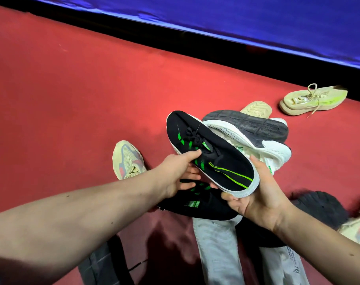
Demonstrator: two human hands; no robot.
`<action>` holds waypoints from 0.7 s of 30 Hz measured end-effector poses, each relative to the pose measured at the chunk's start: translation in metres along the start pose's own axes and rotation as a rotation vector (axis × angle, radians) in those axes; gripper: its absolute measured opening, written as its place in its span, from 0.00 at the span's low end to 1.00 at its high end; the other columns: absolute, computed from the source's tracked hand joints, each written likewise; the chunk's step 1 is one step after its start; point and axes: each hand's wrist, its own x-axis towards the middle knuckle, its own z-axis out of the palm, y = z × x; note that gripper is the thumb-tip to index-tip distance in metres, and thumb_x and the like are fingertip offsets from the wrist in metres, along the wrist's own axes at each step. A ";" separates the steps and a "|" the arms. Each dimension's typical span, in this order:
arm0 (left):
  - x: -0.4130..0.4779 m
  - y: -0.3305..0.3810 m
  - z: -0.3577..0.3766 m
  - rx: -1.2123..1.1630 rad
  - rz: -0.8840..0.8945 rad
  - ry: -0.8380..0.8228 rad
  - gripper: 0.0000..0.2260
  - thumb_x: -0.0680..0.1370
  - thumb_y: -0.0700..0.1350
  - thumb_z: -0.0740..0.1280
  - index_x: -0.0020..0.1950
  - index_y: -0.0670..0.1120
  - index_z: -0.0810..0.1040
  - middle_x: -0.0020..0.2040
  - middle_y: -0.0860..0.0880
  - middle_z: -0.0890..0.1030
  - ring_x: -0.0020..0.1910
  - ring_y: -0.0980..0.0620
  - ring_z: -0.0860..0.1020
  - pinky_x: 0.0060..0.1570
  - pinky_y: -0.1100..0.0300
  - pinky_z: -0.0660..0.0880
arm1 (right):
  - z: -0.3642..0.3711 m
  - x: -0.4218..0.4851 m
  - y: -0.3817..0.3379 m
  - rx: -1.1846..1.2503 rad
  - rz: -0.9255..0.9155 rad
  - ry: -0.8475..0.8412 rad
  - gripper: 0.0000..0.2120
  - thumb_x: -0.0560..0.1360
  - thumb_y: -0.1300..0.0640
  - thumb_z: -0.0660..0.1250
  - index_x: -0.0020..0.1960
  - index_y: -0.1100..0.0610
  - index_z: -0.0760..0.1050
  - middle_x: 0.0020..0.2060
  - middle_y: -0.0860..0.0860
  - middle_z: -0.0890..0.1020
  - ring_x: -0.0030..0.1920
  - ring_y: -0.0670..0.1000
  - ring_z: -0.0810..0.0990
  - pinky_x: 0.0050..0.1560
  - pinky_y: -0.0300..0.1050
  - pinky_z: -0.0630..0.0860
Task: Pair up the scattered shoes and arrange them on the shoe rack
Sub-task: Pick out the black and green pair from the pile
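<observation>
My left fingers (192,155) and right fingers (228,197) are gripping the black-green shoe (211,153) above its twin (203,204); the red floor (72,99) on the far left is lying open.

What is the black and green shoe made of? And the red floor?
The black shoe looks like soft matte knit cloth with glossy green stripes, and its white sole edge looks like foam or rubber. The red floor looks like short, fuzzy carpet, dull with no shine, though I can't be sure.
</observation>
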 end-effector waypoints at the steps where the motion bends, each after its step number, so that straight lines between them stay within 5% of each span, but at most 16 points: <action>1: 0.000 0.000 0.002 -0.038 0.023 -0.008 0.10 0.75 0.49 0.68 0.40 0.45 0.73 0.35 0.47 0.80 0.36 0.49 0.79 0.43 0.56 0.75 | 0.001 0.000 0.000 0.001 0.002 -0.019 0.33 0.73 0.33 0.56 0.65 0.57 0.74 0.50 0.64 0.77 0.30 0.53 0.69 0.25 0.39 0.65; 4: 0.002 0.001 0.004 -0.126 0.088 -0.022 0.03 0.76 0.42 0.66 0.43 0.45 0.75 0.29 0.51 0.80 0.34 0.51 0.79 0.44 0.56 0.76 | 0.005 -0.001 0.000 -0.001 -0.005 -0.047 0.31 0.73 0.34 0.57 0.63 0.57 0.77 0.50 0.62 0.79 0.32 0.53 0.71 0.27 0.40 0.68; 8: 0.009 0.013 -0.008 -0.173 0.158 -0.021 0.03 0.76 0.36 0.65 0.49 0.42 0.73 0.39 0.45 0.79 0.33 0.49 0.77 0.33 0.60 0.79 | 0.008 0.000 -0.002 -0.124 0.032 0.009 0.27 0.69 0.36 0.60 0.56 0.53 0.80 0.48 0.58 0.83 0.39 0.58 0.83 0.38 0.44 0.74; 12: 0.022 0.026 -0.043 -0.062 0.223 0.107 0.05 0.74 0.36 0.67 0.43 0.43 0.71 0.36 0.43 0.73 0.30 0.50 0.72 0.23 0.65 0.74 | -0.003 0.007 -0.013 -0.592 -0.138 0.350 0.24 0.70 0.38 0.65 0.46 0.59 0.78 0.39 0.55 0.83 0.34 0.51 0.79 0.34 0.40 0.72; 14: 0.027 0.024 -0.061 -0.030 0.226 0.173 0.08 0.74 0.35 0.66 0.41 0.44 0.69 0.35 0.43 0.71 0.28 0.51 0.71 0.23 0.65 0.74 | -0.021 0.013 -0.016 -1.028 -0.323 0.489 0.22 0.69 0.41 0.70 0.43 0.62 0.77 0.37 0.54 0.80 0.36 0.50 0.76 0.37 0.41 0.71; 16: 0.031 0.018 -0.076 0.050 0.207 0.238 0.06 0.74 0.36 0.67 0.43 0.43 0.70 0.34 0.44 0.73 0.27 0.52 0.73 0.24 0.64 0.76 | -0.032 0.015 -0.011 -1.398 -0.285 0.374 0.26 0.63 0.39 0.75 0.51 0.56 0.77 0.45 0.49 0.82 0.45 0.47 0.78 0.49 0.40 0.74; 18: 0.034 0.014 -0.084 0.102 0.187 0.265 0.06 0.74 0.37 0.68 0.47 0.42 0.72 0.34 0.45 0.73 0.27 0.52 0.72 0.25 0.63 0.76 | -0.037 0.016 0.004 -1.537 -0.114 0.196 0.42 0.55 0.32 0.76 0.62 0.51 0.72 0.55 0.45 0.79 0.56 0.45 0.78 0.60 0.41 0.73; 21: 0.036 0.014 -0.090 0.134 0.176 0.264 0.06 0.74 0.38 0.67 0.48 0.41 0.73 0.35 0.44 0.73 0.27 0.51 0.71 0.23 0.64 0.73 | -0.037 0.021 0.024 -1.654 -0.078 0.206 0.47 0.53 0.36 0.78 0.66 0.50 0.65 0.57 0.49 0.76 0.57 0.48 0.75 0.59 0.39 0.71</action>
